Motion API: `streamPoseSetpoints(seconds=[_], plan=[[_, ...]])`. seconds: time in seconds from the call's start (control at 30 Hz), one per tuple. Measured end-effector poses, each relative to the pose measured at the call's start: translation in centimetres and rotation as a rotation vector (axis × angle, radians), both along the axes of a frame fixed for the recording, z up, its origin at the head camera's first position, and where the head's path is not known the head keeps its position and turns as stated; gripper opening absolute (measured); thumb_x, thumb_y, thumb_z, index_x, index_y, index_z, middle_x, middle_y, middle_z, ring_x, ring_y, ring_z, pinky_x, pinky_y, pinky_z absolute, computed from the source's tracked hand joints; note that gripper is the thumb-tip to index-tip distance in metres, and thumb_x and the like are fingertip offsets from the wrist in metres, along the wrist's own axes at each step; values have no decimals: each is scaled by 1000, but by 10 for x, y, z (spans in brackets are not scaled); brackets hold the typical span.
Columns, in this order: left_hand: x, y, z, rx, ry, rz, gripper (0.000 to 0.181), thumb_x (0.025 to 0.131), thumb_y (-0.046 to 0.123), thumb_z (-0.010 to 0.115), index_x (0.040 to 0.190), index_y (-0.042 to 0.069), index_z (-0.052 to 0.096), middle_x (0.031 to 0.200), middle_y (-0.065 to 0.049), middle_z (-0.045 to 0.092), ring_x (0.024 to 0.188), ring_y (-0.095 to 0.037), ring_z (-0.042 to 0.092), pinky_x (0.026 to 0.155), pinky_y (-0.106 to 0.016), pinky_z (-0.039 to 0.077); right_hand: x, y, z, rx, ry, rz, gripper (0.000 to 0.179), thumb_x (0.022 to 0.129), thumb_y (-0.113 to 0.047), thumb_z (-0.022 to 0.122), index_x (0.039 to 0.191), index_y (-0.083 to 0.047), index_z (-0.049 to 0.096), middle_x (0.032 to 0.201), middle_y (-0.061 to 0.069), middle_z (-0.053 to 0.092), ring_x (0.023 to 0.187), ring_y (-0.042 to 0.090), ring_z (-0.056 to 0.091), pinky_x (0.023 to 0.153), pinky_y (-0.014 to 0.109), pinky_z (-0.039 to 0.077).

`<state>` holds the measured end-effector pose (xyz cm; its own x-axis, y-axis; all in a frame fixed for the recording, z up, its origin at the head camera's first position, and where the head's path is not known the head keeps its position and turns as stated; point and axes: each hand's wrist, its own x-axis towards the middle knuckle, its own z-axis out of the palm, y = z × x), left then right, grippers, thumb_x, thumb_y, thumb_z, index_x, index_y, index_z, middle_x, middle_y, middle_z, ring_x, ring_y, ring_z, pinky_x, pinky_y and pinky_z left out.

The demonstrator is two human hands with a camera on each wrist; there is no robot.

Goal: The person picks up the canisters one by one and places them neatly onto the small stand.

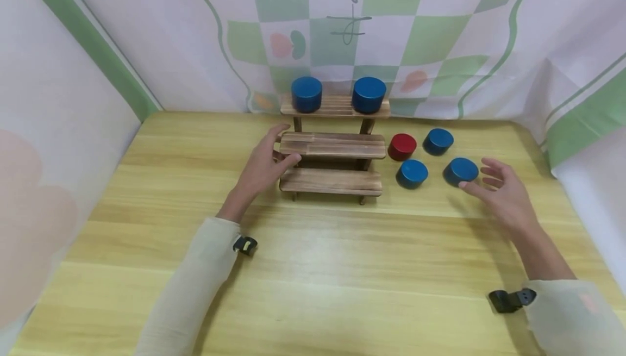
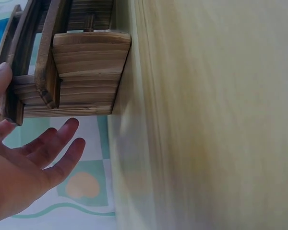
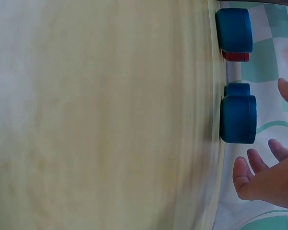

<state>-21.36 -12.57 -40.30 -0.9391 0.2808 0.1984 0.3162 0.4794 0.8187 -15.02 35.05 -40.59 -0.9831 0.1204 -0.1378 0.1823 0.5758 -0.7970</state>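
A three-tier wooden display stand (image 1: 332, 145) stands at the table's back. My left hand (image 1: 261, 163) holds the left end of its middle tier, thumb at the front edge and index finger behind; in the left wrist view the other fingers spread apart. My right hand (image 1: 506, 195) is around the right side of a blue round tin (image 1: 461, 172), thumb in front and fingers behind. The right wrist view shows a gap between those fingers and the nearest blue tin (image 3: 238, 120). Left of it stand a red tin (image 1: 402, 147) and two more blue tins, one at the front (image 1: 412, 174).
Two blue tins, left (image 1: 306, 95) and right (image 1: 369, 95), sit on the stand's top tier. A patterned curtain (image 1: 332, 43) hangs right behind the table (image 1: 313, 269). Black straps (image 1: 245, 245) circle both sleeve cuffs.
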Motion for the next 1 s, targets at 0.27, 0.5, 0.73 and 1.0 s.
streamPoseSetpoints(seconds=[0.27, 0.5, 0.73, 1.0], plan=[[0, 0, -1, -2, -3, -8, 68, 97, 30, 69, 153, 9, 35, 148, -15, 42, 93, -30, 62, 83, -42, 52, -4, 0, -1, 8, -10, -3, 91, 95, -38, 69, 160, -5, 13, 158, 31, 19, 138, 53, 25, 107, 64, 29], [0, -1, -2, 4, -1, -13, 66, 98, 34, 67, 152, 10, 37, 148, -16, 43, 94, -29, 64, 84, -42, 53, -7, 0, -2, -1, -14, -16, 93, 95, -39, 70, 160, -5, 13, 158, 30, 19, 140, 52, 24, 107, 62, 30], [0, -3, -4, 18, -23, -9, 65, 98, 36, 66, 152, 14, 37, 145, -18, 45, 97, -30, 65, 82, -43, 55, -12, 2, -5, 2, -24, -6, 95, 94, -38, 71, 159, -3, 12, 157, 32, 19, 140, 52, 23, 107, 61, 31], [1, -2, -5, 29, -33, -1, 62, 98, 36, 65, 151, 19, 38, 144, -18, 46, 98, -30, 65, 80, -42, 55, -14, 3, -6, 13, -34, 16, 96, 94, -37, 72, 158, 0, 11, 156, 34, 18, 138, 55, 24, 105, 64, 32]])
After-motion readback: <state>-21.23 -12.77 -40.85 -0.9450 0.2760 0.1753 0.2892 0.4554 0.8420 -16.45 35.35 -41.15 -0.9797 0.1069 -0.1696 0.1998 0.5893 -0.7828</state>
